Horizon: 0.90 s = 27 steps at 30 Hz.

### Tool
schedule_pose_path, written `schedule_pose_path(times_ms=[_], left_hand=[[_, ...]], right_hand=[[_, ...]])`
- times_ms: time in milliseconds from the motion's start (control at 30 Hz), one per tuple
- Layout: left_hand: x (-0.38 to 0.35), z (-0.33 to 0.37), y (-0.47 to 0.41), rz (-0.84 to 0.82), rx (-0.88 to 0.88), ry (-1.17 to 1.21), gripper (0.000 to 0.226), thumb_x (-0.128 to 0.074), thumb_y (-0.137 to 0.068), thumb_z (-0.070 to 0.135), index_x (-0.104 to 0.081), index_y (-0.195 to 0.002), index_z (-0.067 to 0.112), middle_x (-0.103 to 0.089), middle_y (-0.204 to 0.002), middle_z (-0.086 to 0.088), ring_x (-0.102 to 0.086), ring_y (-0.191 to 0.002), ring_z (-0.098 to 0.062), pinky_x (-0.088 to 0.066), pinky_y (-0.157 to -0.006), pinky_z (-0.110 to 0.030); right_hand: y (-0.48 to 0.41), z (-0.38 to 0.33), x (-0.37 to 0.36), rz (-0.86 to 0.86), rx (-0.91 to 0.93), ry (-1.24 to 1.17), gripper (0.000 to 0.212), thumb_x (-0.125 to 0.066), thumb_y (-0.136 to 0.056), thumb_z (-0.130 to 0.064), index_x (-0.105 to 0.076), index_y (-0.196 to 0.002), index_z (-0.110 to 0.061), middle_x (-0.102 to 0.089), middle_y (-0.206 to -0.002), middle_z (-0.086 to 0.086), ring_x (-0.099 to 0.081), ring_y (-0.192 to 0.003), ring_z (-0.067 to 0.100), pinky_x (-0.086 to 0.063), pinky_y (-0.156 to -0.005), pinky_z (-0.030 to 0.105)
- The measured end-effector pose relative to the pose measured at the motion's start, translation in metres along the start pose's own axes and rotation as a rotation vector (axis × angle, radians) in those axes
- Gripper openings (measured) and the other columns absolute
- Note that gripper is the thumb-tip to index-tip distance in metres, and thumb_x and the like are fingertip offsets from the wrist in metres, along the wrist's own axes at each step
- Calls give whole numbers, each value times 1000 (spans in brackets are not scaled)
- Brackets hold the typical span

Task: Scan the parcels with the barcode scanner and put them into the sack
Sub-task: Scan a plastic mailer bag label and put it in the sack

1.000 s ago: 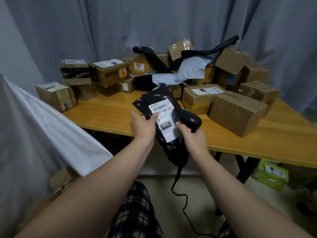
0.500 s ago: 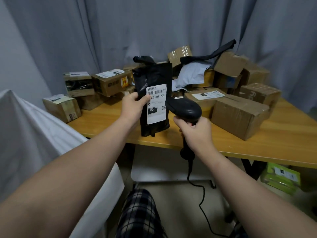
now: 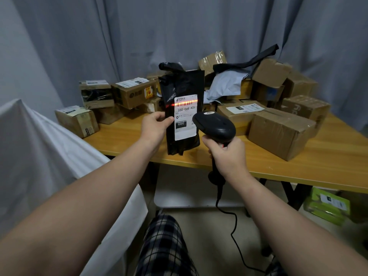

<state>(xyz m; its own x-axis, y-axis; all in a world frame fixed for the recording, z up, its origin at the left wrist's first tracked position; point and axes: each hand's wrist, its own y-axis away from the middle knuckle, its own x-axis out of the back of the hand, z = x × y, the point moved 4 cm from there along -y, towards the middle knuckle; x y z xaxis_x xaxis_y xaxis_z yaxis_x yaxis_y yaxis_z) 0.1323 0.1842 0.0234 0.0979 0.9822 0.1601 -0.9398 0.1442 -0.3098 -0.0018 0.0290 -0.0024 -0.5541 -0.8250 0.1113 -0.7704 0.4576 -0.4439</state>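
The black parcel stands upright, its long axis vertical, held in the air above the near edge of the wooden table. It is a flat, glossy plastic pouch, crinkled near its lower end, with its white shipping label facing the person; the label reads "060-06B-A05". A red scan line lies across the barcode at the label's top. The left hand pinches the parcel's left edge, thumb on the front. The right hand is wrapped round the handle of the black barcode scanner, whose head points up and left at the label. The white sack hangs at the left.
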Motion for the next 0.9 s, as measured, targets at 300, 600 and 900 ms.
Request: schedule_pose_path(times_ms=[300, 600, 900], left_hand=[[0, -5, -3, 55, -4, -47, 25, -62, -93, 19, -67, -113, 5, -68, -108, -3, -62, -97, -10, -44, -65, -11], [-3, -14, 2, 66, 11, -44, 8, -62, -93, 17, -68, -95, 14, -68, -94, 1, -63, -90, -12, -46, -68, -17], [-8, -18, 7, -31, -26, -157, 22, -60, -94, 20, -67, -113, 12, -69, -107, -5, -65, -99, -18, -55, -77, -30]], right_hand=[[8, -2, 3, 16, 2, -6, 13, -73, -84, -14, -67, -73, -11, -61, -58, -4, -60, -59, 5, -52, -60, 31], [34, 2, 3, 34, 45, -138, 20, -71, -83, 1, -67, -80, -18, -67, -72, 6, -62, -69, -9, -45, -64, 6], [25, -3, 0, -14, 72, -85, 27, -70, -85, -6, -62, -85, -32, -66, -78, -11, -63, -78, -9, -46, -67, 7]])
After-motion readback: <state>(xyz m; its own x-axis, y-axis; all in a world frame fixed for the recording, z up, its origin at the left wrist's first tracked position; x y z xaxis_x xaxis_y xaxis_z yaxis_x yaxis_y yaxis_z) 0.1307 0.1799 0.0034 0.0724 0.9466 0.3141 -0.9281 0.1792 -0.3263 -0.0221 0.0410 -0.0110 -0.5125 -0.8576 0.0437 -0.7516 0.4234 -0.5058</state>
